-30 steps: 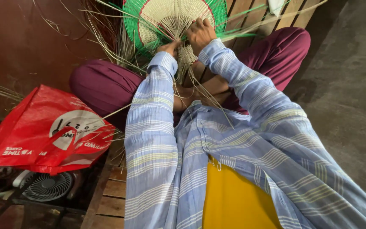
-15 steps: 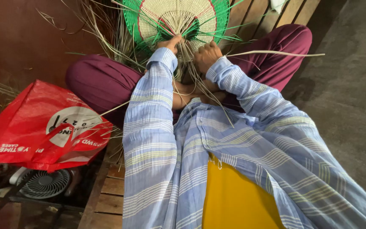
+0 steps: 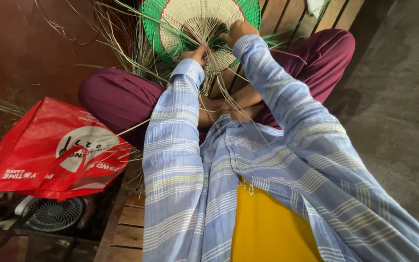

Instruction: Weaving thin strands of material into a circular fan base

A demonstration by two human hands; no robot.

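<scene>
1. Right now the woven fan sits at the top of the view, propped over the person's crossed legs on the wooden slats, its face turned up toward the camera.
2. Its round, green-edged rim points away from the person, and the loose unwoven strips trail back toward the lap. So the long axis runs from the lap outward, tilted a little to the left.
3. The left hand presses on the spot where the strips gather, fingers closed down on them, pinning the weave.
4. The right hand reaches further up onto the pale middle of the fan. It looks closed around a strip, though the sleeve hides most of the fingers, so I cannot tell for sure.
5. To do this step well, I judge the left hand should keep firm pressure at the gathering point while the right draws each strip snug along the fan's axis, not sideways, so the rows stay even.
6. Loose strips should be kept fanned apart, since they cross over one another near the lap and could tangle.
7. Further out, a bundle of spare strips lies to the left, a red bag rests beside the left knee, and a small fan with a round grille lies below it.
</scene>
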